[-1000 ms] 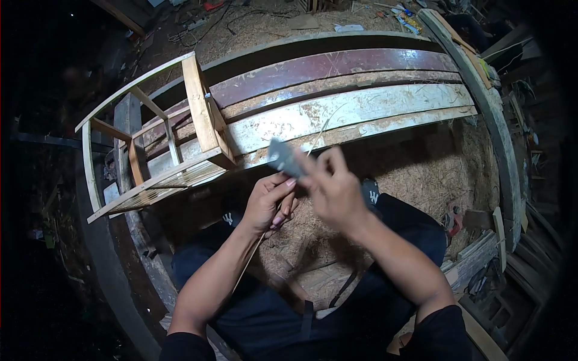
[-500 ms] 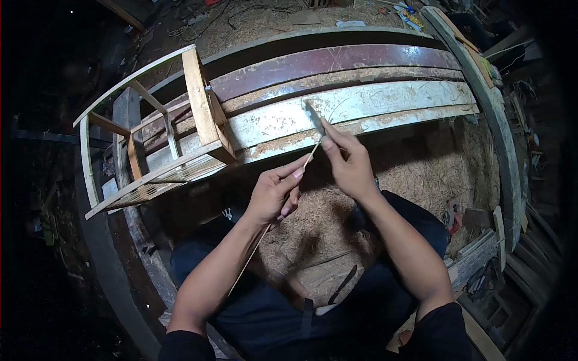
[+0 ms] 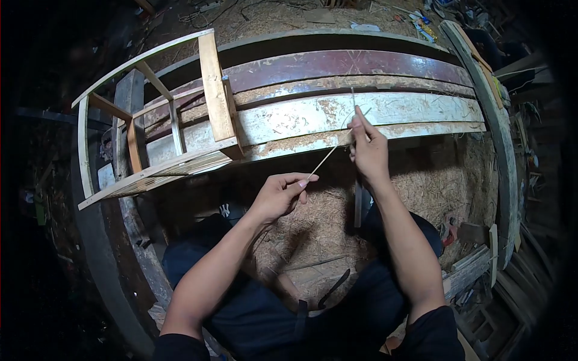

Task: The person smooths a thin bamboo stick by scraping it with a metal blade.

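My left hand [image 3: 282, 196] pinches a thin wooden strip [image 3: 325, 158] between thumb and fingers. The strip slants up and away toward my right hand [image 3: 369, 149]. That hand is closed around a knife [image 3: 353, 96], whose narrow blade points away from me over the pale plank [image 3: 289, 115]. The strip's far end meets the knife by my right fingers, where a thin curl stands out; the exact contact is hidden. Below my right hand a straight dark piece hangs down, perhaps the knife's handle.
A wooden frame with thin slats [image 3: 212, 84] rests on the bench's left end. Behind the pale plank runs a reddish-brown board [image 3: 277, 71], scattered with shavings. A thick beam [image 3: 490, 108] bounds the right side. Shavings cover the floor [image 3: 421, 180], where a dark curved blade-like piece [image 3: 335, 289] lies between my legs.
My right hand has moved away and to the right with the knife, widening the gap between the hands. More of the strip shows between them. The view has shifted slightly.
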A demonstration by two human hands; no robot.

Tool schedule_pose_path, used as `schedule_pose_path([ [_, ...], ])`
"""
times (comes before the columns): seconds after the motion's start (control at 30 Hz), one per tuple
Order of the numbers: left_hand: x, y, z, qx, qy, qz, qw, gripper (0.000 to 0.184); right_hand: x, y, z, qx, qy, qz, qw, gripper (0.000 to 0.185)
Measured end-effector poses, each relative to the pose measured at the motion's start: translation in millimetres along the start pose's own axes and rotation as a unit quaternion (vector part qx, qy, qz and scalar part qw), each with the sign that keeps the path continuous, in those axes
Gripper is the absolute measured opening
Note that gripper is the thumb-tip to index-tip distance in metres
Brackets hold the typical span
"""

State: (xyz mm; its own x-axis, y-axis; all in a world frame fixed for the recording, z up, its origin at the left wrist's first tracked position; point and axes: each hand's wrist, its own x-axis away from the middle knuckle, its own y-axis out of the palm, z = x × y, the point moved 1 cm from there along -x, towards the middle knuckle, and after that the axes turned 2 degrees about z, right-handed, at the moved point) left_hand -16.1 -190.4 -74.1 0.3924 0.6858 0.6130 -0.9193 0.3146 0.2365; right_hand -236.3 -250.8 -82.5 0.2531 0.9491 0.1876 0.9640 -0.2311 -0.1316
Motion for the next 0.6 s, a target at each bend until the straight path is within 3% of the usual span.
schedule_pose_path([
  [0.07,-5.2,-3.0,-5.8,0.03,-0.001,0.013,0.999,0.029,3.3,11.6,3.6,-0.005,0.045,-0.013,0.999,0.05],
  [0.13,-12.6,-5.6,-8.8,0.06,0.001,0.028,0.998,0.029,2.1,23.3,25.8,0.135,-0.024,-0.047,0.989,0.05],
  [0.17,-18.0,-7.8,-12.4,0.072,0.003,0.034,0.997,0.03,2.0,30.8,40.7,0.135,-0.104,-0.031,0.985,0.051],
  [0.2,-22.7,-10.7,-16.3,0.084,0.005,0.039,0.996,0.03,4.7,33.6,37.0,0.136,-0.103,-0.035,0.985,0.051],
  [0.27,-31.6,-16.8,-24.1,0.078,-0.003,0.049,0.996,0.03,11.1,36.0,30.9,0.116,0.023,-0.099,0.988,0.05],
  [0.3,-33.8,-18.0,-24.9,0.069,-0.011,0.057,0.996,0.031,15.6,39.9,29.0,0.033,0.044,-0.105,0.993,0.047],
  [0.43,-35.0,-20.4,-26.7,0.095,-0.025,0.066,0.993,0.03,17.4,39.7,33.4,0.027,0.127,-0.095,0.987,0.044],
  [0.5,-34.1,-22.3,-26.6,0.083,-0.033,0.075,0.993,0.029,15.4,39.9,38.1,0.142,0.011,-0.1,0.985,0.043],
  [0.53,-35.0,-23.4,-28.4,0.084,-0.035,0.076,0.993,0.029,17.4,40.4,37.2,0.142,0.013,-0.101,0.985,0.043],
  [0.6,-37.7,-24.1,-28.4,0.104,-0.032,0.065,0.992,0.027,23.4,41.3,29.0,0.209,-0.105,-0.093,0.968,0.043],
])
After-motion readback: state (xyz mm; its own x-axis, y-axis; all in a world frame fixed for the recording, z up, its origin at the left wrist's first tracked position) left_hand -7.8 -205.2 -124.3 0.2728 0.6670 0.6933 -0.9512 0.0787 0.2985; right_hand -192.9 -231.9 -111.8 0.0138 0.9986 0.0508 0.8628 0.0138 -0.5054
